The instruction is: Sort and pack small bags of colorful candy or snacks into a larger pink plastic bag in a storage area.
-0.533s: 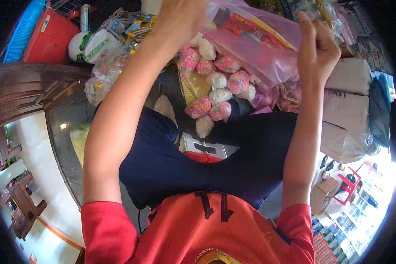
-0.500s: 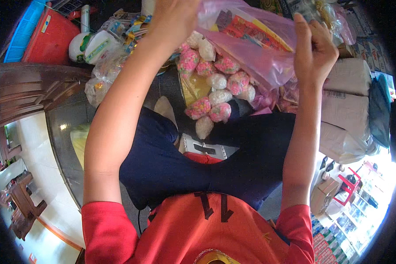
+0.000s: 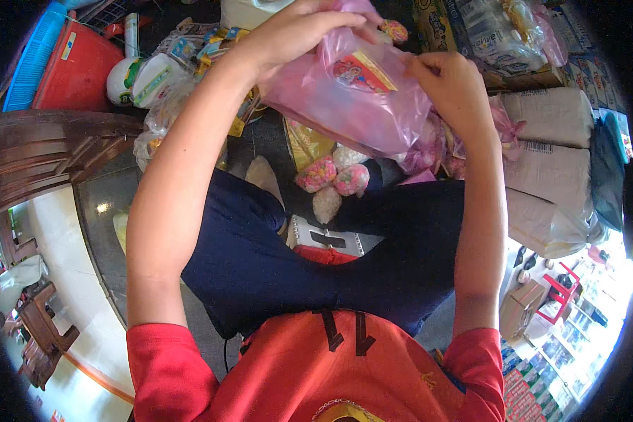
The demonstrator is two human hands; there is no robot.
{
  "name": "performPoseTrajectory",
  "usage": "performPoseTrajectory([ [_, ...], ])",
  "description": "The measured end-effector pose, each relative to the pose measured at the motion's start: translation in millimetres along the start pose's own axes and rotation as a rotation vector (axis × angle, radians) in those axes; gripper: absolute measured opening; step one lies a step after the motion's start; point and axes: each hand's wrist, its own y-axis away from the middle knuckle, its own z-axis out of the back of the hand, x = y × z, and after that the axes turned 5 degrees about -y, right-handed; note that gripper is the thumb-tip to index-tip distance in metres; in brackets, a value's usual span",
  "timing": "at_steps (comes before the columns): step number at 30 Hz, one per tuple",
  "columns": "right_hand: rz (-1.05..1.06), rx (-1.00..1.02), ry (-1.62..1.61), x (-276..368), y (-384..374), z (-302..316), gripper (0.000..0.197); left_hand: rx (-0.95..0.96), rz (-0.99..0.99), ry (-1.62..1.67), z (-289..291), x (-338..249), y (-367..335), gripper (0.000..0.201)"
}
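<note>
A translucent pink plastic bag (image 3: pixel 344 105) hangs between my hands, and a red and yellow printed packet (image 3: pixel 366 70) shows through its side. My left hand (image 3: pixel 288 35) is closed on the bag's upper left, near the gathered top. The fingers of my right hand (image 3: pixel 451 84) are curled and pinch the bag's right edge. Below the bag, small clear bags of pink and white pieces (image 3: pixel 316 174) lie on the dark floor beside white-filled ones (image 3: pixel 327 204). The bag hides the rest of that pile. A yellow packet (image 3: pixel 308 144) lies partly under it.
A white and red box (image 3: pixel 328 240) sits between my legs. Wrapped pale packages (image 3: pixel 548 155) are stacked at right. Far left stand a red container (image 3: pixel 77 63), a blue basket (image 3: pixel 39 56) and a white round appliance (image 3: pixel 130 79); a dark wooden piece (image 3: pixel 56 151) is nearer.
The pink bag has come lower and to the left, covering most of the small bags. My right hand has moved left and slightly down; my left hand now lies across the bag's top.
</note>
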Motion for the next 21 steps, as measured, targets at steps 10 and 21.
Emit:
performPoseTrajectory([
  [10, 0.120, 0.430, -0.292, 18, 4, -49, 0.035, 0.217, 0.066, 0.149, -27, -39, 20, 0.047],
  [21, -0.019, 0.731, -0.489, 33, 17, -80, 0.044, 0.194, -0.060, 0.176, -46, -40, 27, 0.057],
])
